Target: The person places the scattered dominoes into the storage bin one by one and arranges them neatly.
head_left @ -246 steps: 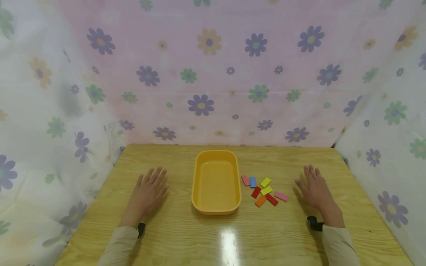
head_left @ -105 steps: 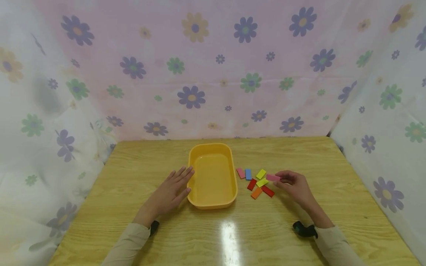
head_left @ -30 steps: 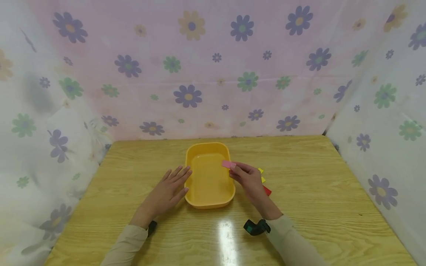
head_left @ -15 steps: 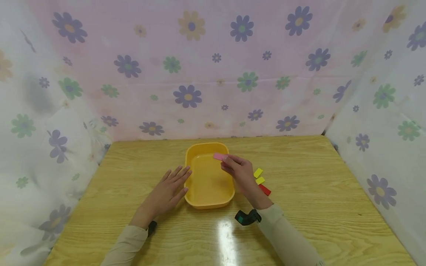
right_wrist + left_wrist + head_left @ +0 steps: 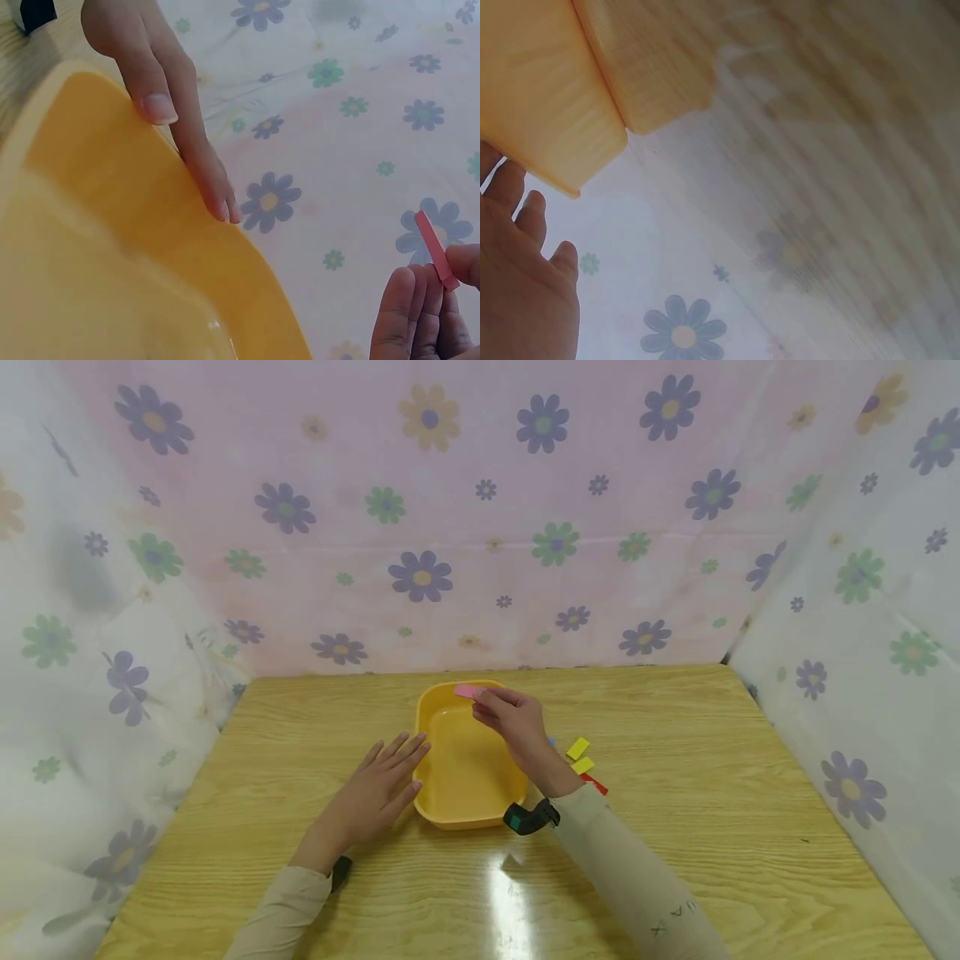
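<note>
My right hand (image 5: 517, 722) pinches a thin oblong pink block (image 5: 467, 691), shaped like a plain domino, between thumb and fingers. It holds the block over the far end of the yellow plastic tub (image 5: 468, 823). The right wrist view shows the block (image 5: 433, 251) edge-on, raised against the flowered cloth. My left hand (image 5: 371, 793) is at the tub's left rim, its fingers fairly straight and the fingertips right at the edge. In the right wrist view, the left fingers (image 5: 199, 154) lie along that rim. The visible tub floor bears no blocks.
Right of the tub lie two yellow blocks, one farther back (image 5: 577, 748) and one nearer (image 5: 582, 765), a red block (image 5: 597, 783) and a sliver of a blue block (image 5: 551, 742). My right forearm covers part of that area. Flowered cloth (image 5: 337, 577) surrounds the wooden table (image 5: 712, 827).
My right hand has picked up the pink block from the table's right side and carried it left and away over the tub. My left hand moved earlier to the tub's rim and stays there.
</note>
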`<act>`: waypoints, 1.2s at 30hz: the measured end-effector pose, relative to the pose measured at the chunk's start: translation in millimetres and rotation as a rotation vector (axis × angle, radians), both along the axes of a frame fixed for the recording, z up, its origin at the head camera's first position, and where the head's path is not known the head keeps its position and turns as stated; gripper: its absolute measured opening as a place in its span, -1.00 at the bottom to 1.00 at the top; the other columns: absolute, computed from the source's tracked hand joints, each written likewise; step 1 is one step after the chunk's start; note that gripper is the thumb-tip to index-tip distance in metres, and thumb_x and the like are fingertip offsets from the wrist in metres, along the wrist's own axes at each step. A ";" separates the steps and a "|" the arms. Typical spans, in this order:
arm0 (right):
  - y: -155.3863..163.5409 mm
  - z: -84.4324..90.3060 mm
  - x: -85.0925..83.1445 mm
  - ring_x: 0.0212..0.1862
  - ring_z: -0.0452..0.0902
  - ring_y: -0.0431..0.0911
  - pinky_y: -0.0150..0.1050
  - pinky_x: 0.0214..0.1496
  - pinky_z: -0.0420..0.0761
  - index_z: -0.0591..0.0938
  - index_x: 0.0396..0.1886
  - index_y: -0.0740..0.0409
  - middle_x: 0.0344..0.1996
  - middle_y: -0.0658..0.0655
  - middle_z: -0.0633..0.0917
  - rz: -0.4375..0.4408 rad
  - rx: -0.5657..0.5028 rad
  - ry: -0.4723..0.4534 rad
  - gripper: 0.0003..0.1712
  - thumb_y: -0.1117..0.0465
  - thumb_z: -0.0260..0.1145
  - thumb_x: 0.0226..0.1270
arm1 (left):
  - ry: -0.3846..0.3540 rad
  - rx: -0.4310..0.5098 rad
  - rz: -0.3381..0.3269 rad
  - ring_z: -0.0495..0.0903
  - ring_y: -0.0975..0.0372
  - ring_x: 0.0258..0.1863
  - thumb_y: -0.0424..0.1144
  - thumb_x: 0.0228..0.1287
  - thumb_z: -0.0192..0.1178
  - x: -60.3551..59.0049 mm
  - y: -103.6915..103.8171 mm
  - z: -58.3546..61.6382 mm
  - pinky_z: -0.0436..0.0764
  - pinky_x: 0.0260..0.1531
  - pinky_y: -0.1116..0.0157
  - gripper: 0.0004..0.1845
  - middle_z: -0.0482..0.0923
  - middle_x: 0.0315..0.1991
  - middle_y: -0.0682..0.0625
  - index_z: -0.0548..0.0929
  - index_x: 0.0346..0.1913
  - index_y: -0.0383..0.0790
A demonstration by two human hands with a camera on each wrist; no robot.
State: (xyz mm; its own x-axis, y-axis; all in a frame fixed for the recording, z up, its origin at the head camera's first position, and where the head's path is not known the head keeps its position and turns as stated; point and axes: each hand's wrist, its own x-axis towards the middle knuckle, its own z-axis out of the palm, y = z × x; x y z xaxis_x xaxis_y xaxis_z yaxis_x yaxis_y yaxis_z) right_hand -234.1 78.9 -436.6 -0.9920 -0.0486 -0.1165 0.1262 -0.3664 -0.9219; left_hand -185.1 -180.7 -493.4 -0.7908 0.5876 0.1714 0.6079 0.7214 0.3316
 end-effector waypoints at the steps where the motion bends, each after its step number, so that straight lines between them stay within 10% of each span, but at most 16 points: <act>1: -2.1 0.3 -3.1 -0.22 0.77 -0.18 -0.18 0.10 0.71 0.67 0.08 0.43 -0.16 0.11 0.77 0.004 0.009 0.004 -0.67 0.29 0.34 0.44 | -0.001 -0.002 0.002 -0.02 0.03 0.63 0.00 0.62 -0.04 0.0 -0.2 0.0 -0.06 0.55 -0.18 -0.36 0.05 0.63 0.06 0.16 0.62 -0.08; 9: -17.7 -5.3 -31.6 -0.24 0.76 -0.15 -0.08 0.15 0.69 0.66 0.11 0.43 -0.02 0.36 0.74 -0.001 0.126 -0.006 -0.64 0.28 0.35 0.43 | -0.021 -0.002 0.008 -0.04 0.05 0.64 0.02 0.62 -0.04 -1.5 -1.5 -1.3 -0.10 0.56 -0.18 -0.36 0.03 0.63 0.08 0.15 0.62 -0.06; 17: -25.2 -19.1 -48.2 0.19 0.62 0.27 -0.14 0.13 0.70 0.63 0.15 0.47 0.07 0.35 0.70 0.007 0.282 -0.070 -0.59 0.26 0.33 0.45 | -0.014 -0.012 0.009 -0.06 0.06 0.64 0.03 0.62 -0.04 -2.6 -1.6 -2.7 -0.09 0.55 -0.19 -0.36 0.00 0.64 0.11 0.14 0.62 -0.05; 36: -34.6 -39.9 -63.0 -0.08 0.75 0.18 -0.13 0.01 0.76 0.74 -0.08 0.45 -0.18 0.33 0.78 -0.052 0.522 -0.103 -0.70 0.26 0.42 0.34 | -0.010 -0.004 -0.003 -0.04 0.05 0.64 -0.03 0.60 0.00 -1.7 -1.7 -2.4 -0.08 0.56 -0.17 -0.35 0.03 0.63 0.09 0.15 0.62 -0.07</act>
State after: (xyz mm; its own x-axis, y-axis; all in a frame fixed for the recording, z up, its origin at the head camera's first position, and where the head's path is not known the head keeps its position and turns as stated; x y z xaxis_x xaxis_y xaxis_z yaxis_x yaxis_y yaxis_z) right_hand -297.1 44.3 -476.6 -0.9738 0.0904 -0.2087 0.2192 0.1294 -0.9670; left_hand -186.9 -182.4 -495.7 -0.7909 0.5904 0.1610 0.6065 0.7213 0.3343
